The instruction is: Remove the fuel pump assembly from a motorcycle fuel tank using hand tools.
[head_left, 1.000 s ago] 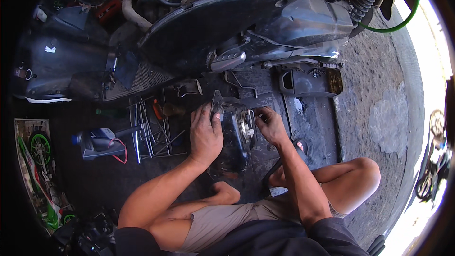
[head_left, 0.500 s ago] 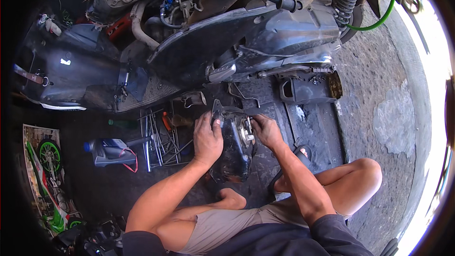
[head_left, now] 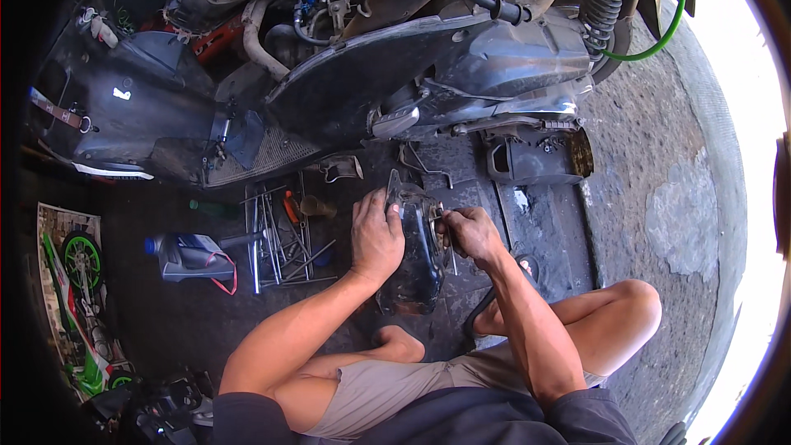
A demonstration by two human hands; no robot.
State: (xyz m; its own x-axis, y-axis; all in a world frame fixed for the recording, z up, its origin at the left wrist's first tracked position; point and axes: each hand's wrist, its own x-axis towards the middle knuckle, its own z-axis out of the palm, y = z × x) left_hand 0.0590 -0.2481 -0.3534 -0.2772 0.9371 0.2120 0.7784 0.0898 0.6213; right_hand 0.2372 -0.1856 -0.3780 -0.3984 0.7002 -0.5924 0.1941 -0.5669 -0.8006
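Black tank-shaped part (head_left: pixel 418 268) is on the floor in front of the seated person, long axis running away from them, bracket end pointing at the stripped scooter (head_left: pixel 371 74). Can't see inside it. Left hand (head_left: pixel 377 235) holds its upper left edge, fingers close together. Right hand (head_left: pixel 475 235) is curled narrow at the metal fitting (head_left: pixel 434 213) on its right side; can't tell what's pinched. Beyond: open dark bin (head_left: pixel 523 166), small metal bits (head_left: pixel 550 144) at it, in or on unclear. Left: tools (head_left: pixel 276 239), then grey jug (head_left: pixel 185 259), blue cap, contents hidden.
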